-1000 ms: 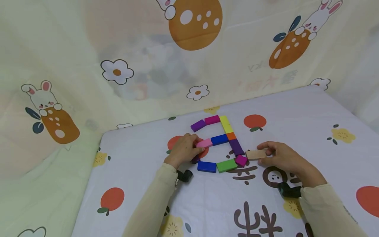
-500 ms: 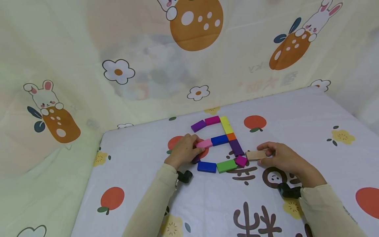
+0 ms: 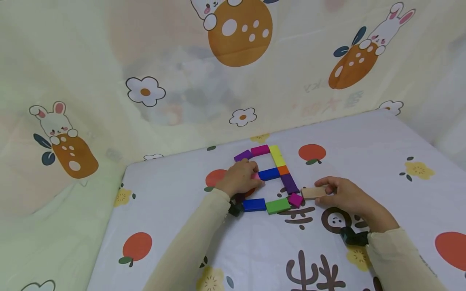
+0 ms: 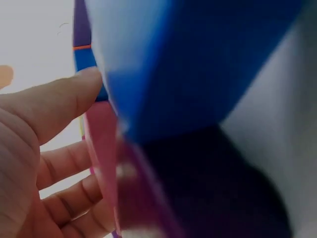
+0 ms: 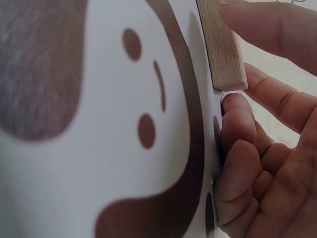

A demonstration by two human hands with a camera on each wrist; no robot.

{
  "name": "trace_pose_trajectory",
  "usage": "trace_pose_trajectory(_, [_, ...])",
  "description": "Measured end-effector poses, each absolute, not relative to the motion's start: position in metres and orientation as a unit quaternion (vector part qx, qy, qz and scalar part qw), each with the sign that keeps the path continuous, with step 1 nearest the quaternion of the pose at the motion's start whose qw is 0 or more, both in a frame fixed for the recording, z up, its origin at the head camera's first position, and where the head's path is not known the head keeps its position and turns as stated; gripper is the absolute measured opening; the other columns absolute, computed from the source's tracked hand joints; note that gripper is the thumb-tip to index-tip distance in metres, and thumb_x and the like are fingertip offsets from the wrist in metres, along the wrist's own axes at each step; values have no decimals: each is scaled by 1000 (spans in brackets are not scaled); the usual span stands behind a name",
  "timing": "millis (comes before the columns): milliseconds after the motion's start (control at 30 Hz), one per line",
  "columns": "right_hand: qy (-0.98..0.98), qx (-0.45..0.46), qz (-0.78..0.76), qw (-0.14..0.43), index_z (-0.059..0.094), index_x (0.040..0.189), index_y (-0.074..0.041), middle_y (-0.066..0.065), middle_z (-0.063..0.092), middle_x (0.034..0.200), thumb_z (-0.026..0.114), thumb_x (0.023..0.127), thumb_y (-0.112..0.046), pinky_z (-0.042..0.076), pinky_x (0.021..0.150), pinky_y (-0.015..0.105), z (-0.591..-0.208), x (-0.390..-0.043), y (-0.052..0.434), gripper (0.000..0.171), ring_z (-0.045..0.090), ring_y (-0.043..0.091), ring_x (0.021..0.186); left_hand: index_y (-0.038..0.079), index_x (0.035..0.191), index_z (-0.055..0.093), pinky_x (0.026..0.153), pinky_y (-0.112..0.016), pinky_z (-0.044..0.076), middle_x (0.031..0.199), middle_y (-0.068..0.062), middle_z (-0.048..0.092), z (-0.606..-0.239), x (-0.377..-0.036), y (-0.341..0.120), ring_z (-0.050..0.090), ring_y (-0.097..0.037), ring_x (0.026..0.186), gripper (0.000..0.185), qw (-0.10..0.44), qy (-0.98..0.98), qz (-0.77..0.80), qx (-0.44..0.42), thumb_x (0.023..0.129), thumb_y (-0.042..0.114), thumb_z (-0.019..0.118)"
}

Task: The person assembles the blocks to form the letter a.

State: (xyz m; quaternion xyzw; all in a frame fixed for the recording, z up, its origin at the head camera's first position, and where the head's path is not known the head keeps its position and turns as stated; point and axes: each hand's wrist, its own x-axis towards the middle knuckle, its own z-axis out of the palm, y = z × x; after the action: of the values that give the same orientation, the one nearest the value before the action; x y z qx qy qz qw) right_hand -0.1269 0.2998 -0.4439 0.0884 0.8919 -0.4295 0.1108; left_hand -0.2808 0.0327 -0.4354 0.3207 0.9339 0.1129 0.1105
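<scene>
My left hand reaches over the middle row, its thumb and fingers on either side of the pink block. The thumb tip lies at the blue block that joins the pink one end to end. My right hand pinches a bare wooden block between thumb and index finger, the other fingers curled beneath. That wooden block lies flat, its left end close to a small magenta block. A purple block, an orange block and yellow pieces form a slanting line above.
A green block and another blue block make the bottom row, close to the left wrist's camera. At the top lie a magenta block and a violet block. A printed white cloth covers the table; a curtain hangs behind.
My left hand has shifted right and slightly up along the pink block, covering more of it. The right hand and wooden block stay put; the head view tilts slightly.
</scene>
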Motion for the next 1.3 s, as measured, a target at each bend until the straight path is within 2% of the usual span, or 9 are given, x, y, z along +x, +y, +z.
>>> trace_pose_trajectory(300, [895, 89, -424, 107, 54, 130, -5, 10, 45, 95, 77, 82, -28, 41, 65, 34, -446, -126, 300, 57, 46, 26, 91, 18, 117, 63, 71, -28, 46, 94, 1, 52, -438, -278, 37, 51, -14, 87, 42, 96, 935, 100, 326, 87, 48, 69])
trace_pose_trajectory(467, [895, 91, -423, 111, 54, 130, -6, 10, 45, 97, 76, 83, -29, 42, 66, 34, -446, -125, 299, 57, 46, 26, 92, 19, 120, 63, 78, -29, 46, 100, 3, 51, -435, -266, 30, 46, -13, 94, 46, 62, 933, 89, 344, 87, 51, 67])
trace_pose_trajectory(567, [896, 90, -419, 112, 55, 129, -7, 10, 45, 97, 76, 83, -29, 43, 67, 34, -444, -127, 298, 56, 46, 26, 92, 21, 119, 64, 81, -29, 46, 105, 4, 53, -432, -248, 24, 45, -12, 97, 46, 40, 916, 80, 391, 87, 54, 65])
trace_pose_trajectory(700, [899, 89, -414, 113, 55, 129, -7, 10, 45, 97, 76, 83, -29, 43, 68, 33, -442, -129, 297, 56, 47, 26, 93, 23, 117, 66, 83, -27, 46, 107, 5, 56, -432, -223, 19, 48, -10, 98, 48, 61, 882, 77, 460, 84, 58, 66])
trace_pose_trajectory(833, [898, 89, -416, 115, 54, 130, -6, 11, 45, 98, 77, 82, -30, 43, 67, 33, -442, -129, 297, 58, 47, 27, 94, 23, 116, 67, 83, -27, 43, 106, 5, 57, -435, -210, 18, 48, -9, 97, 49, 76, 879, 71, 465, 82, 57, 69])
trace_pose_trajectory(1067, [897, 97, -416, 117, 54, 130, -7, 12, 46, 100, 76, 83, -30, 44, 68, 33, -446, -128, 298, 57, 47, 27, 94, 22, 118, 67, 89, -31, 44, 108, 6, 59, -441, -206, 17, 49, -9, 100, 45, 63, 880, 62, 468, 84, 50, 71])
trace_pose_trajectory(1300, [899, 92, -415, 107, 55, 129, -6, 11, 47, 100, 76, 82, -30, 44, 66, 33, -446, -125, 299, 57, 48, 27, 93, 24, 117, 67, 90, -31, 44, 108, 7, 59, -447, -207, 16, 48, -9, 101, 45, 63, 874, 69, 476, 82, 52, 72])
